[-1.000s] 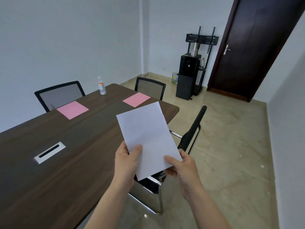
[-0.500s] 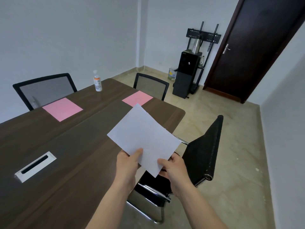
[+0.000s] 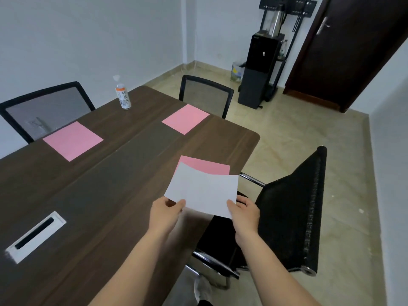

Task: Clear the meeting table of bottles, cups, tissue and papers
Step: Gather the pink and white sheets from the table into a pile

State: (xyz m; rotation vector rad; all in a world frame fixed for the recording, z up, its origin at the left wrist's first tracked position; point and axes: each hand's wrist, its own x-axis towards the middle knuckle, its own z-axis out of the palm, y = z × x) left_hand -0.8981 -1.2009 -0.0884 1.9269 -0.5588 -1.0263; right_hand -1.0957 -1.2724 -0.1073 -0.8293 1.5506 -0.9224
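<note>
Both hands pinch a white sheet of paper (image 3: 203, 193) by its near corners, thumbs on top: the left hand (image 3: 166, 209) at the left corner, the right hand (image 3: 245, 209) at the right. Its long axis runs left to right between them. Slightly bowed, it reaches away from the person above the right edge of the dark brown wooden table (image 3: 123, 173), partly covering a pink paper sheet (image 3: 206, 165) lying there. Two more pink sheets (image 3: 72, 140) and an upright clear plastic bottle (image 3: 123, 94) sit farther off.

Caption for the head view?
Left hand and right hand pinch a white sheet overlapping a pink paper; bottle and two pink papers beyond.
</note>
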